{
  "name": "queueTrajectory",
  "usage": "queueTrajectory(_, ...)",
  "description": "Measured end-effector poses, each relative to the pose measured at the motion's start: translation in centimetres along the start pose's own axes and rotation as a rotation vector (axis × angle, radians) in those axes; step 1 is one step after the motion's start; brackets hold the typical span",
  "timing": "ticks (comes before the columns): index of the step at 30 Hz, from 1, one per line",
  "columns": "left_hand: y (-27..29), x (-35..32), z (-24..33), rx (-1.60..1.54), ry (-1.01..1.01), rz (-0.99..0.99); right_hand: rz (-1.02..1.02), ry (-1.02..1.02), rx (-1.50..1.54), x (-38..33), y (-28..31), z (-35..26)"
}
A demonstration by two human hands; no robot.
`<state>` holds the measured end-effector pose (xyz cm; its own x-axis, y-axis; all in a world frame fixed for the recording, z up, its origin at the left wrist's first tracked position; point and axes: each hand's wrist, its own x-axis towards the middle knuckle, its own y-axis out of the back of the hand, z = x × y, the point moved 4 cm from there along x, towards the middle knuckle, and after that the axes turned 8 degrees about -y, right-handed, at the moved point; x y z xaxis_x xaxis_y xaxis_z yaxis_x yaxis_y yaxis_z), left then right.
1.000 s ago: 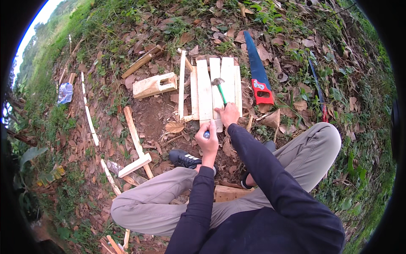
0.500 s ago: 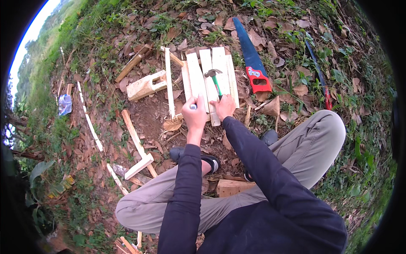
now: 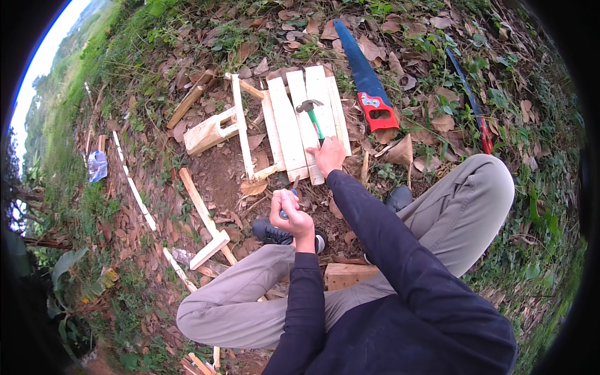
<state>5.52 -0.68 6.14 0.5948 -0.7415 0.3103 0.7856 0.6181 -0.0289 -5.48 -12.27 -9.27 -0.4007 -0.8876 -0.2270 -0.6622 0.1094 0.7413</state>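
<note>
My right hand point(image 3: 329, 155) is closed around the lower end of a green-handled claw hammer point(image 3: 317, 119). Its head lies over several pale boards point(image 3: 284, 131) set side by side like a slatted panel. Near my left shoe, my left hand point(image 3: 292, 214) is raised off the boards, its fingers wrapped round a blue-handled tool point(image 3: 283, 214). A short dark tip shows beyond the fist, but most of that tool is hidden, so its kind is unclear. A narrow wooden strip point(image 3: 242, 125) stands out from the panel's left side, joined by crosspieces.
A handsaw point(image 3: 365, 75) with a red grip lies right of the boards, and a second red-handled saw point(image 3: 472, 94) farther right. A notched wood block point(image 3: 211, 131) sits at left. Nearer are a T-shaped wood piece point(image 3: 209, 249) and a wood block point(image 3: 349, 275) between my legs.
My left hand has drawn back from the boards toward me, carrying the blue-handled tool and turning it over. My right hand keeps its hold on the hammer, nearly in place.
</note>
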Motion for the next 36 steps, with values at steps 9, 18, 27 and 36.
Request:
queueTrajectory(9,-2.0,1.2,-2.4,0.03,0.041,0.02,0.047,0.01,0.012,0.0,0.0,0.1)
queueTrajectory(18,-2.1,2.0,-2.9,-0.027,0.021,0.01,0.068,0.004,0.019,0.0,0.0,0.1)
queueTrajectory(27,-2.4,3.1,-3.0,-0.003,0.069,-0.023,0.033,-0.012,0.044,0.0,0.1,0.0)
queueTrajectory(36,-2.8,1.9,-3.6,0.128,0.031,-0.044,0.028,-0.009,0.02,-0.1,0.5,-0.1)
